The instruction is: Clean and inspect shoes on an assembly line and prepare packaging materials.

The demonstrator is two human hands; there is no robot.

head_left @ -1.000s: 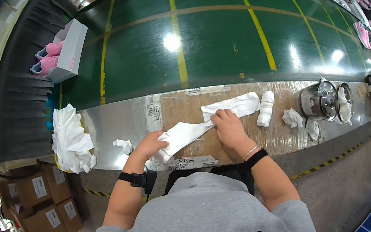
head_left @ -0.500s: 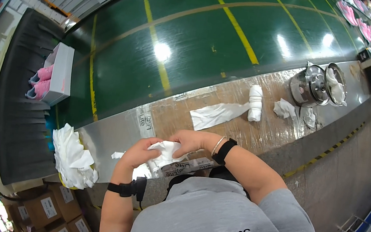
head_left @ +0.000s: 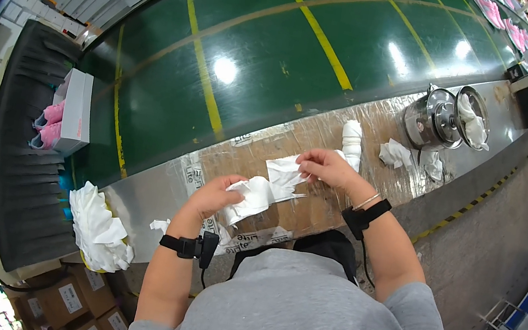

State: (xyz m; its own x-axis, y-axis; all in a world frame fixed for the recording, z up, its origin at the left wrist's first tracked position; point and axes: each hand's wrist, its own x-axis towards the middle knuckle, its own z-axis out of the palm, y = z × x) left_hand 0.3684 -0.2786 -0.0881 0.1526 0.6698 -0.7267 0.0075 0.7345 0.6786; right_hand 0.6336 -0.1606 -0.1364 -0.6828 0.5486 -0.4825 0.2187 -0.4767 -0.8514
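Note:
My left hand (head_left: 215, 196) is closed on the edge of a crumpled piece of white tissue-like sheet (head_left: 251, 198) over the brown work surface. My right hand (head_left: 326, 167), fingers pinched, grips a long white strip (head_left: 282, 172) of similar material near its middle. This strip lies just beyond the first piece, and their edges meet or overlap. Past my right fingers stands a white roll (head_left: 352, 139), the strip's far end running up to it. Whether the material is paper or cloth I cannot tell.
A heap of white sheets (head_left: 97, 229) rises at the left. To the right are crumpled white pieces (head_left: 395, 154) and a shiny metal pot (head_left: 420, 123), its round lid tilted beside it. A green conveyor belt (head_left: 256, 82) runs behind; a box (head_left: 79, 106) with pink shoes sits at left.
My hands have moved apart. The right has gone right and away from me to the strip, while the left keeps the white piece, now more spread out.

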